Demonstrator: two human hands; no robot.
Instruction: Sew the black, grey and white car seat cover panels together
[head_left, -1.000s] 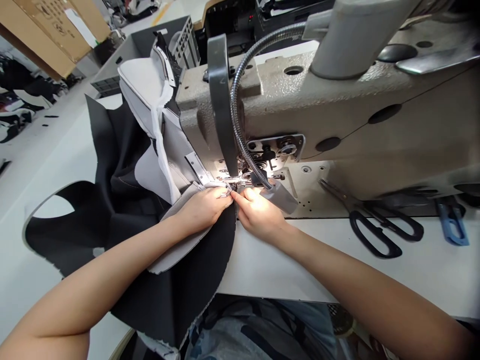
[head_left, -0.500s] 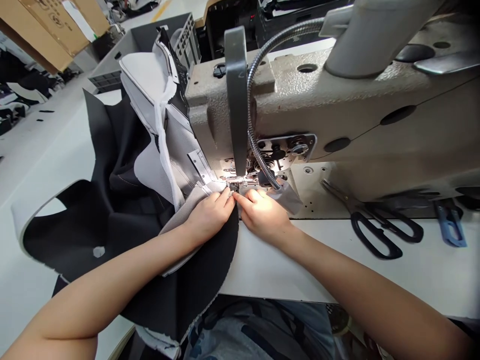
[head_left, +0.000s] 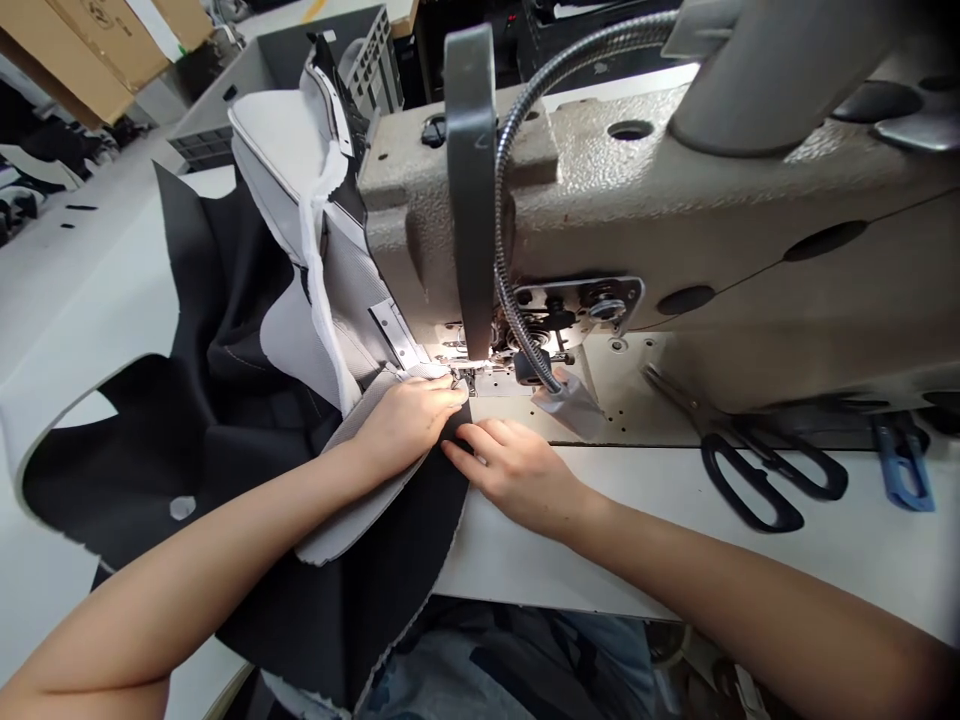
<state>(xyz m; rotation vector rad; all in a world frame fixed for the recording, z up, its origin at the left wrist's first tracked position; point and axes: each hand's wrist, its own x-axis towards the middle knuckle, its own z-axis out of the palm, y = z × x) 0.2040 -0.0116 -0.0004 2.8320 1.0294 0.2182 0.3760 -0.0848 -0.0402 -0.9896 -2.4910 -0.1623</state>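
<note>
A large black fabric piece (head_left: 390,550) lies under a layered grey fabric piece (head_left: 337,540) at the sewing machine (head_left: 420,210). My left hand (head_left: 401,425) presses and grips the grey fabric's edge with its fingers together, right in front of the lit needle area. Just to the right, my right hand (head_left: 517,470) pinches the black fabric's edge between curled fingers, a little nearer to me than the needle. Fingertips of both hands partly hide the fabric edges. A metal strip (head_left: 394,335) lies against the grey fabric behind my left hand.
Black-handled scissors (head_left: 750,480) rest on the machine bed and table at the right, beside a blue thread snipper (head_left: 904,470). A flexible metal lamp neck (head_left: 506,190) curves down before the machine head. A grey crate (head_left: 277,60) and cardboard box (head_left: 112,50) stand behind.
My right hand has drawn back toward me from the needle area and onto the black fabric's edge. My left hand has shifted slightly left; the grey fabric's near end has moved left and toward me.
</note>
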